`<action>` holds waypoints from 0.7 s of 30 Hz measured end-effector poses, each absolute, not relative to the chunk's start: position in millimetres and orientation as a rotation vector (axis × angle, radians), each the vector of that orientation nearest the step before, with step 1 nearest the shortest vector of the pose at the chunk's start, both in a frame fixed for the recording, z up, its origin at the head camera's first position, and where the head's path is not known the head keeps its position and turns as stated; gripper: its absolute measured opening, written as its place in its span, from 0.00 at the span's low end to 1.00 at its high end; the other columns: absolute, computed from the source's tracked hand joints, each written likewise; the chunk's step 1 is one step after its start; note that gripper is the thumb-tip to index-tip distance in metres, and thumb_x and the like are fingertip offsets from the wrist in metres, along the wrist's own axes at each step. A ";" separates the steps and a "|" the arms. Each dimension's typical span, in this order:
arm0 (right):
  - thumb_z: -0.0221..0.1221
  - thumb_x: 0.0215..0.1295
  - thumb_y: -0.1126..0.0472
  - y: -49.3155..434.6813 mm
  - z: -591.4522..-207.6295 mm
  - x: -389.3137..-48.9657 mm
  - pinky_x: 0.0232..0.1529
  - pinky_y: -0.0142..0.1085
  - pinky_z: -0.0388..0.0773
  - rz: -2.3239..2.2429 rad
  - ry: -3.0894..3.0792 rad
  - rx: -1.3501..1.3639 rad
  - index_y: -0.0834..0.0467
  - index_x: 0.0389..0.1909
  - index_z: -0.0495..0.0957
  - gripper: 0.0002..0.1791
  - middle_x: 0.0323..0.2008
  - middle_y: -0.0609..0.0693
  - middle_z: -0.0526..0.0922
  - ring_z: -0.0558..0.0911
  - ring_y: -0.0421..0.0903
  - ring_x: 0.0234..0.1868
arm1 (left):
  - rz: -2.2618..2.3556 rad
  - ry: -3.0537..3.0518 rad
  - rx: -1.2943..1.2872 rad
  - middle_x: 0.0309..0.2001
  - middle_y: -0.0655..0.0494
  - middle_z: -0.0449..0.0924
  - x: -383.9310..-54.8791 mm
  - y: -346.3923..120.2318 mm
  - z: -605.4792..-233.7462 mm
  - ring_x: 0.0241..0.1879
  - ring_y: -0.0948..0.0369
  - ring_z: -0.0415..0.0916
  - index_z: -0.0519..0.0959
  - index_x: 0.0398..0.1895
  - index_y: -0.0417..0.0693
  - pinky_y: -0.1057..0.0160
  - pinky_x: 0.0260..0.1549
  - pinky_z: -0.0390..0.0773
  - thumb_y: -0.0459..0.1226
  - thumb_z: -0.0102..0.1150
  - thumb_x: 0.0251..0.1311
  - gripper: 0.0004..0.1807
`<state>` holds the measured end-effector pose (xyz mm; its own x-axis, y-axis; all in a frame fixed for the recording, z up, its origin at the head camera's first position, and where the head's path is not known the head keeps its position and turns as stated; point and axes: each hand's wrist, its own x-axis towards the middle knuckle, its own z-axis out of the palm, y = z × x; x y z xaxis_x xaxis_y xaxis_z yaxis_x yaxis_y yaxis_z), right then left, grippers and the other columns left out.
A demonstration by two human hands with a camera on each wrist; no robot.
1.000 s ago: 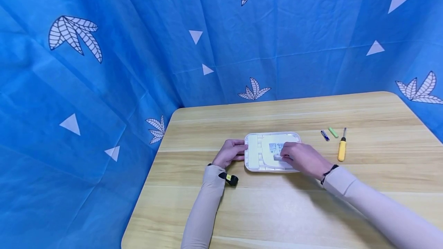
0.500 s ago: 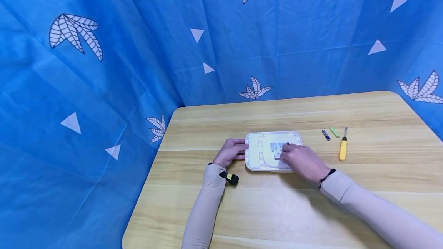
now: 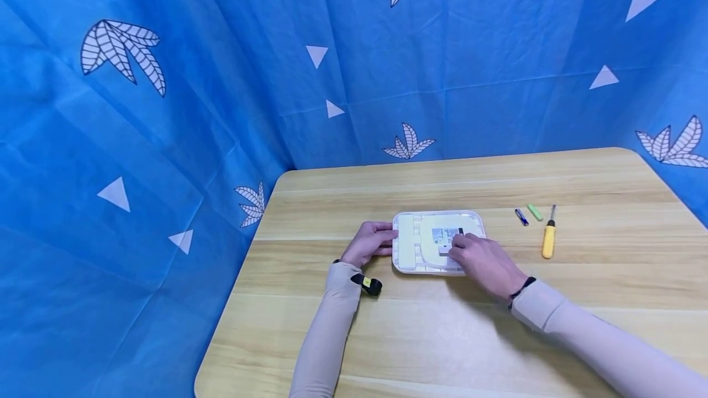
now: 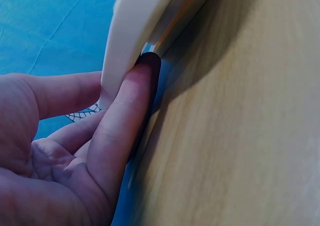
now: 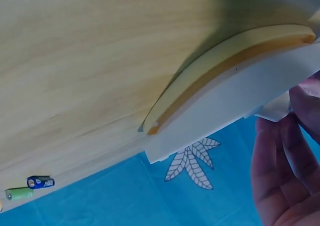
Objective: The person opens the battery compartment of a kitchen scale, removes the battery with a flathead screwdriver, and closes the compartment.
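Note:
A white, rounded rectangular device (image 3: pixel 406 241) lies on the table with a printed label (image 3: pixel 442 235) on its upward face. My left hand (image 3: pixel 369 243) grips its left edge; in the left wrist view the thumb is on one face and a finger under the other. Over the right part of the device, my right hand (image 3: pixel 487 261) pinches a small white cover (image 5: pixel 275 109) between thumb and fingers. That piece is at the device's surface, partly hidden by the fingers. Beneath the device, a curved yellow-and-orange part (image 5: pixel 220 61) meets the table in the right wrist view.
Right of the device lie a blue battery (image 3: pixel 521 217), a green battery (image 3: pixel 534 212) and a screwdriver (image 3: pixel 548 239) with a yellow handle. A blue patterned curtain (image 3: pixel 354 78) hangs behind and left of the wooden table (image 3: pixel 442 336).
My right hand has shifted slightly, and a dark spot beside the label has come into sight past its fingers. It still holds the small white cover. My left hand keeps its grip.

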<state>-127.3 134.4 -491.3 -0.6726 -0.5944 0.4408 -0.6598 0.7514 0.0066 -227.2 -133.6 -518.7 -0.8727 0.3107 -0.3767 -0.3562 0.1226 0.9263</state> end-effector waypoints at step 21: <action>0.65 0.49 0.76 134.2 -498.0 -123.9 0.27 0.39 0.85 0.193 -2.493 0.912 0.58 0.31 0.85 0.12 0.36 0.53 0.84 0.82 0.48 0.34 | 1.779 1.933 -0.046 0.53 0.40 0.83 -226.9 -133.6 -517.3 0.41 0.60 0.85 0.70 0.64 0.34 0.63 0.43 0.88 0.35 0.61 0.64 0.27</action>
